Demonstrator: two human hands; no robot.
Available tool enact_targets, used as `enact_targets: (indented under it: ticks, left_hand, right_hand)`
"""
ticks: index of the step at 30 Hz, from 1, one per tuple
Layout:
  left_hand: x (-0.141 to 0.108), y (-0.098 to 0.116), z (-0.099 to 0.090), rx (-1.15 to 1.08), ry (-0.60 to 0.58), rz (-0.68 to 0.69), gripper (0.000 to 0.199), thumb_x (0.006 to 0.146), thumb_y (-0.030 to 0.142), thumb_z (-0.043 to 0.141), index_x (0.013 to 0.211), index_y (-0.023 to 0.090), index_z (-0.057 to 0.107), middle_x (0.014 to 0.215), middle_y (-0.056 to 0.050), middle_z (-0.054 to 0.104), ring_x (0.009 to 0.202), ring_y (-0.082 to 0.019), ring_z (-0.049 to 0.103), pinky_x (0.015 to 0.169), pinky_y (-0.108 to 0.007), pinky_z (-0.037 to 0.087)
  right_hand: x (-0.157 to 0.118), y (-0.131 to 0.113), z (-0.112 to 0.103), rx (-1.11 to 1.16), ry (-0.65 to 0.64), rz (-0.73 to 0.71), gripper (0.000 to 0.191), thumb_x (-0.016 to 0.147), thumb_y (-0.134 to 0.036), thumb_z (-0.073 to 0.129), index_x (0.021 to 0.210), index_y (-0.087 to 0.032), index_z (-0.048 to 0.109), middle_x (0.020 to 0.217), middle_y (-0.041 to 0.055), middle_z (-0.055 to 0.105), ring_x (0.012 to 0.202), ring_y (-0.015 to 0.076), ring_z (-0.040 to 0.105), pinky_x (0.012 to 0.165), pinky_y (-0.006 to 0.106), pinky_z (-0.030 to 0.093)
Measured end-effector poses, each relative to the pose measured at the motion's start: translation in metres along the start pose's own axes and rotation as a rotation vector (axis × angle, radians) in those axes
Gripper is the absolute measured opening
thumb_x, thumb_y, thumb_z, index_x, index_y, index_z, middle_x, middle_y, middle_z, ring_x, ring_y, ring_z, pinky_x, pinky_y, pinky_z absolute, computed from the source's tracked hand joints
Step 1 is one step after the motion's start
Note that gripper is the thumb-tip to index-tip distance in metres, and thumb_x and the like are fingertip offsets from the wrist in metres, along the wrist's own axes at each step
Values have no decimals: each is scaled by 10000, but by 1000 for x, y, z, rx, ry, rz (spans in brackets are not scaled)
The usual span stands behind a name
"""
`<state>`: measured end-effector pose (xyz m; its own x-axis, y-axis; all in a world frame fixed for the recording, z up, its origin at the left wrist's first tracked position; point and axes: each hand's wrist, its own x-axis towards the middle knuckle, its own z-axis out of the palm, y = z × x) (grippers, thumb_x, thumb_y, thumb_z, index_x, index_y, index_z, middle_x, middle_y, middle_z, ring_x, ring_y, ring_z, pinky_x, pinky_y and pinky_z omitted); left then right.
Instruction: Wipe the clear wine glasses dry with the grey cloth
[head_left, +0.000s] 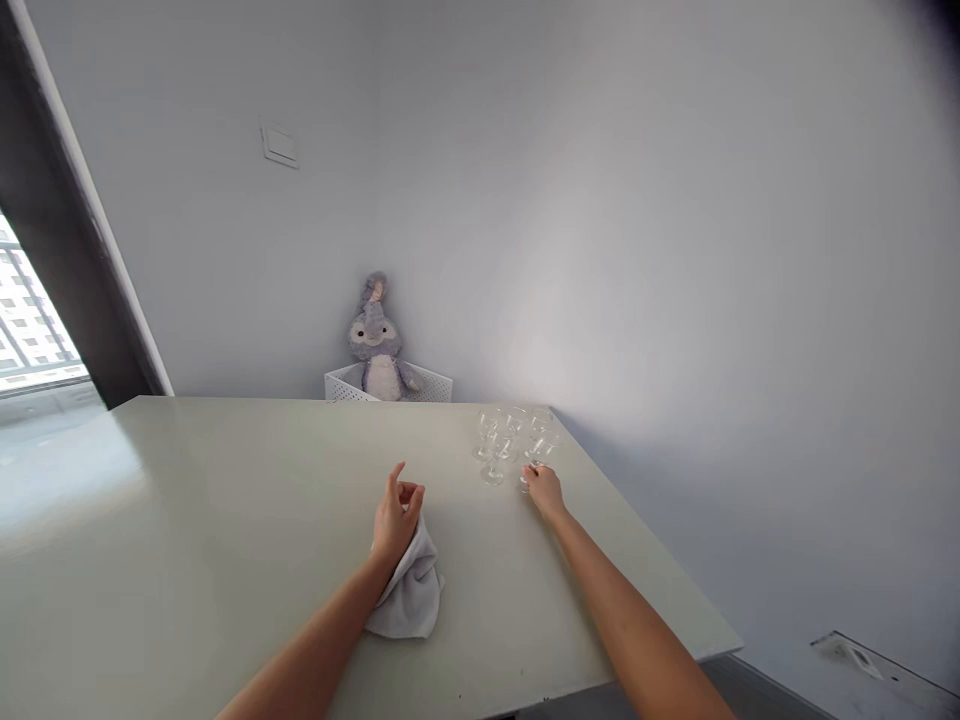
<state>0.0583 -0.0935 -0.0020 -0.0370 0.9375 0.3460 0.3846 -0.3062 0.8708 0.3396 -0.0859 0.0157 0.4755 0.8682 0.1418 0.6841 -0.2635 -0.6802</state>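
Note:
My right hand is closed on the stem of a small clear stemmed glass, at the front right of a cluster of similar glasses. Just left of it stands another stemmed glass on its foot, with several more glasses behind. My left hand hovers further left, its index finger raised and apart from the others, which are slightly curled. Below and beside that hand's wrist lies a crumpled light grey cloth; its upper part is hidden behind the hand, and I see no fingers gripping it.
All this is on a pale, glossy table, whose right edge slants along the wall. Beyond the far edge, a grey plush toy sits in a white perforated basket. A wall switch and a dark-framed opening are at left.

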Motion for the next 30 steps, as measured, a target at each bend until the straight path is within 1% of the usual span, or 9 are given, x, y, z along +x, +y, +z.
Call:
enact_targets:
  ticks: [6, 11, 16, 19, 21, 23, 25, 27, 30]
  left_hand:
    - [2, -2, 2, 20, -12, 12, 431, 803, 375, 383, 1200, 218, 329, 745, 19, 594, 702, -141, 569, 678, -280, 417]
    - [2, 0, 3, 25, -10, 32, 415, 791, 310, 397, 1186, 197, 341, 751, 9, 590, 692, -134, 552, 682, -269, 406]
    - [1, 1, 0, -52, 7, -2, 352, 789, 237, 361, 1138, 200, 383, 723, 10, 596, 679, -132, 555, 675, -275, 407]
    - [2, 1, 1, -148, 47, -59, 327, 768, 191, 351, 1090, 199, 408, 707, 10, 595, 687, -128, 558, 694, -279, 418]
    - [3, 2, 3, -224, 62, -92, 349, 745, 164, 342, 1086, 192, 408, 710, 7, 594, 690, -123, 555, 695, -276, 429]
    - [4, 4, 5, -280, -17, -97, 400, 716, 131, 313, 1099, 186, 416, 738, -2, 600, 712, -116, 554, 714, -273, 437]
    - [4, 6, 2, -296, -194, -80, 440, 667, 99, 300, 1060, 174, 481, 757, -13, 617, 722, -115, 562, 730, -276, 444]
    - [1, 9, -7, -282, -374, -61, 413, 609, 83, 316, 910, 159, 588, 739, -23, 638, 710, -127, 575, 720, -279, 452]
    - [-7, 14, -29, -226, -579, -9, 388, 552, 71, 340, 738, 172, 665, 769, -28, 670, 745, -154, 593, 714, -279, 454]
  right_hand:
    - [9, -12, 13, -65, -40, 54, 239, 779, -299, 408, 766, -170, 608, 837, 77, 644, 709, 164, 588, 568, 219, 376]
    - [11, -14, 9, -113, -81, 78, 219, 780, -285, 421, 847, -171, 595, 885, 79, 636, 756, 172, 585, 589, 221, 378]
    - [-20, -18, -6, -132, -43, 106, 279, 787, -267, 406, 1018, -158, 517, 870, 86, 616, 711, 182, 567, 586, 250, 376]
    - [-73, -40, -7, -71, -93, -66, 253, 802, -291, 408, 1011, -213, 526, 756, 10, 602, 666, 145, 547, 604, 226, 382]
    - [-115, -62, -2, 55, -309, -441, 299, 824, -316, 396, 1084, -223, 512, 665, -17, 570, 598, 131, 524, 606, 223, 392]
    - [-151, -84, 5, 32, -477, -709, 401, 820, -290, 425, 1221, -271, 420, 717, -22, 586, 644, 129, 539, 655, 229, 397]
    - [-173, -99, 12, -81, -478, -814, 475, 800, -223, 444, 1267, -274, 370, 822, 12, 612, 741, 158, 555, 680, 255, 391]
    - [-181, -105, 17, -148, -469, -817, 441, 782, -177, 444, 1216, -256, 425, 879, 34, 620, 784, 175, 562, 671, 262, 385]
    - [-180, -97, 21, -88, -460, -717, 234, 782, -170, 422, 969, -233, 547, 839, 14, 624, 737, 156, 570, 629, 241, 378]
